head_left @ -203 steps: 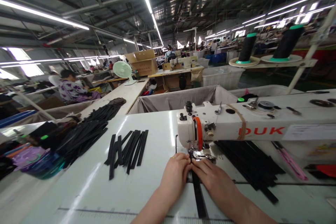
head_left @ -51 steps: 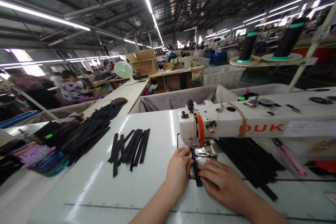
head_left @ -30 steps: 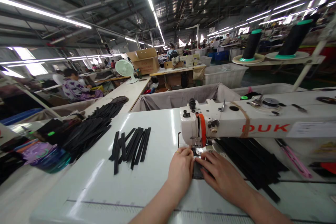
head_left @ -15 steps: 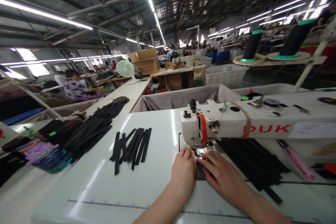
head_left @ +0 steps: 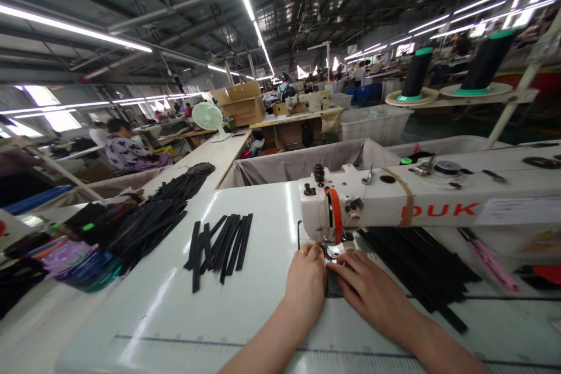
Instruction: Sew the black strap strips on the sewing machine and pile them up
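The black strip (head_left: 333, 284) lies flat on the tabletop (head_left: 175, 327) directly in front of the sewing machine (head_left: 350, 205), with its far end at the presser foot (head_left: 333, 252). The left hand (head_left: 304, 280) sits just left of the strip, fingers curled downward. The right hand (head_left: 368, 292) sits to the right, fingers extended toward the presser foot. The two hands nearly meet and partly hide the strip. Neither is wrapped around it, and whether they pinch it or only press on it cannot be determined. A loose group of black strips (head_left: 219, 245) lies left of the sewing machine, and a pile of black strips (head_left: 416, 263) lies to its right
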Demonstrator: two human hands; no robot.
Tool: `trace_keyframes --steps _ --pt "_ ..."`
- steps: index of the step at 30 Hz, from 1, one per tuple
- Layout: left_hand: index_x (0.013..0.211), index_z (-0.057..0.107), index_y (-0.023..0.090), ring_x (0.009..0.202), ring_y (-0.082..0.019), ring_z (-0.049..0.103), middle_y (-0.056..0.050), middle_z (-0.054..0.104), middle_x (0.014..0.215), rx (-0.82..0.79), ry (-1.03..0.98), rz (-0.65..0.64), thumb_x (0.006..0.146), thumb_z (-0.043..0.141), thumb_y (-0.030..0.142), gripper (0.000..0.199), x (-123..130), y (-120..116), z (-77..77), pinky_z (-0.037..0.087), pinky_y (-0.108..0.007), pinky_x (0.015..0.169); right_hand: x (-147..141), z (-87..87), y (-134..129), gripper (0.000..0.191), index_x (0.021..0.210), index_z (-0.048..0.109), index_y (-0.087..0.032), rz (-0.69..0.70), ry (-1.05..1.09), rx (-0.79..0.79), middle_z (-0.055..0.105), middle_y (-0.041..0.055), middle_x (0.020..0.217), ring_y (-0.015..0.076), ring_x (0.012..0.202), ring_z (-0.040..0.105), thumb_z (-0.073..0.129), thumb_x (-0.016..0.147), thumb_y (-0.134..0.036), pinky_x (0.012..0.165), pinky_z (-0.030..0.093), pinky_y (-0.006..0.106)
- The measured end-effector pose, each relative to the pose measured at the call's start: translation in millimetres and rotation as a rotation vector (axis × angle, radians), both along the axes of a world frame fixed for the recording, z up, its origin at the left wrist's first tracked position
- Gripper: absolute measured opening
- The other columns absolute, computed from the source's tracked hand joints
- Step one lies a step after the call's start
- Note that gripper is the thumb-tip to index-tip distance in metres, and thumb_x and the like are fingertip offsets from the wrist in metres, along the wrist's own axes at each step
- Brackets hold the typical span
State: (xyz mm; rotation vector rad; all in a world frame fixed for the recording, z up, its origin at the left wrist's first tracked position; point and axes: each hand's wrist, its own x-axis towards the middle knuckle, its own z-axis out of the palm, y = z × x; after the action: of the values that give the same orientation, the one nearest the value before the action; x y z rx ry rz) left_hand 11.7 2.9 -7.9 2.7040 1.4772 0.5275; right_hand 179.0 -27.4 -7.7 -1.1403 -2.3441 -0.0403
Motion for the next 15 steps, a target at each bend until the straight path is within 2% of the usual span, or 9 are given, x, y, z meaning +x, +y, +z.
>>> trace_keyframes --steps 4,15 --pt "0.09 0.065 0.012 0.094 -0.025 0.057 -0.012 0.065 0.096 0.026 0.02 -0.027 0.092 0.042 0.009 0.023 -0.9 1.7 2.2 0.05 -0.037 0.084 -1.1 0.1 0.5 0.026 0.11 0.06 -0.018 -0.004 0.005 0.003 0.061 0.0088 0.103 0.0242 0.094 0.058 0.05 0.087 -0.01 0.084 0.05 0.043" --pt "0.085 0.064 0.016 0.092 -0.025 0.057 -0.01 0.066 0.093 -0.002 0.004 -0.061 0.09 0.041 0.007 0.025 -1.0 12.9 -7.5 0.048 -0.039 0.086 -1.7 4.2 -0.6 0.025 0.108 0.061 -0.019 -0.007 0.012 0.043 0.062 0.0086 0.1 0.0237 0.091 0.059 0.048 0.088 -0.011 0.082 0.051 0.042"
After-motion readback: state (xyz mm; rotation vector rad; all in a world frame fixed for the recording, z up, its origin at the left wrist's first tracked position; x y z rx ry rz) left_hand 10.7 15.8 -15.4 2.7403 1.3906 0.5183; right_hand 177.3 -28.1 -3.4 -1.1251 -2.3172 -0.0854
